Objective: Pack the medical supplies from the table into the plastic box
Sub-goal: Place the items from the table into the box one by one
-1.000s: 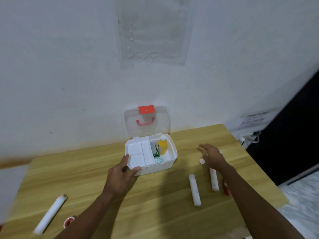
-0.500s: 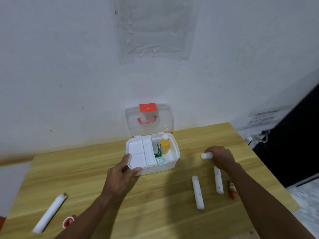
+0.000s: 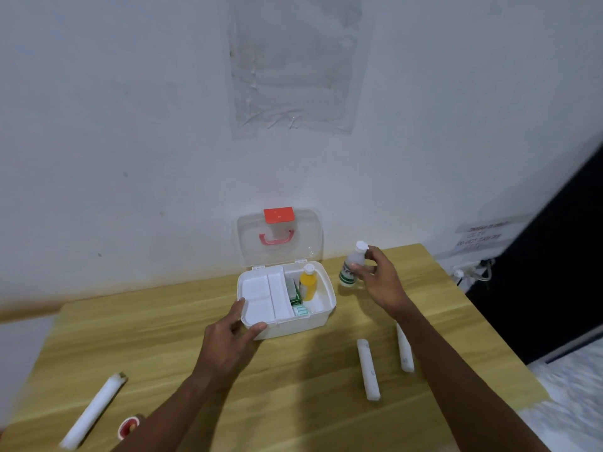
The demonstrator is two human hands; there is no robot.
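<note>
A white plastic box (image 3: 328, 303) stands on the wooden table (image 3: 169, 337) with its clear lid (image 3: 306, 233) up against the wall. Inside are a yellow bottle (image 3: 307, 282), a green packet (image 3: 294, 295) and a white tray insert (image 3: 261, 296). My left hand (image 3: 230, 344) grips the box's front left corner. My right hand (image 3: 378, 278) holds a small white bottle (image 3: 351, 267) with a green label, upright, just right of the box. Two white rolls lie right of the box: roll (image 3: 368, 370) and roll (image 3: 404, 349), the latter partly behind my forearm.
A long white roll (image 3: 93, 412) and a red-and-white tape roll (image 3: 127, 427) lie at the table's front left. The table's right edge drops to the floor (image 3: 571, 386). A power socket with a cable (image 3: 473, 269) is on the wall at right.
My right hand closed on the white bottle on the table, lifted it and brought it left toward the box. My left hand stayed on the box corner.
</note>
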